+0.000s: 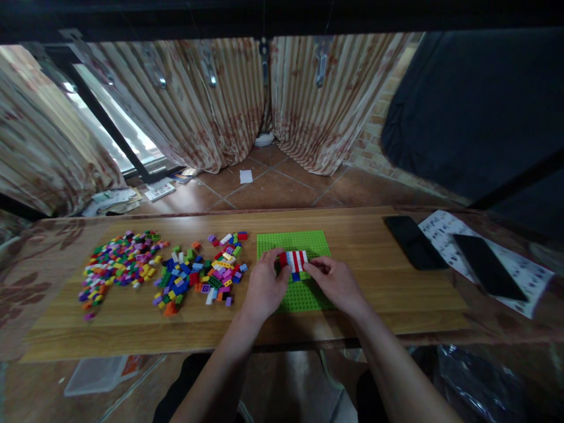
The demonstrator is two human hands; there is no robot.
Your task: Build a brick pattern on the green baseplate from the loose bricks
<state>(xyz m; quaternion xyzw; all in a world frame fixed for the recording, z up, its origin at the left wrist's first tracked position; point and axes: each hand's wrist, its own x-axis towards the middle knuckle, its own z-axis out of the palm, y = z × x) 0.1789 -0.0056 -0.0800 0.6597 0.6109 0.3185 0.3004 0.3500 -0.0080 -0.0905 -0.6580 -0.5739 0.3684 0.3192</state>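
Note:
A small brick build (296,262) with red and white stripes, and some blue and green low on its near side, stands over the green baseplate (304,239). My left hand (267,283) is closed on its left end, fingers behind and thumb in front. At the right end, my right hand (336,283) pinches the build between thumb and fingertips. My fingers partly cover both ends. Whether the build is pressed onto the baseplate or only rests there, I cannot tell.
Loose toy bricks lie in a mixed pile (118,261) and a nearer spread (180,279) on the wooden board (361,247). To the right are a black phone (414,242), a second dark device (489,267) and a printed sheet (445,223). A clear plastic box (94,376) sits below.

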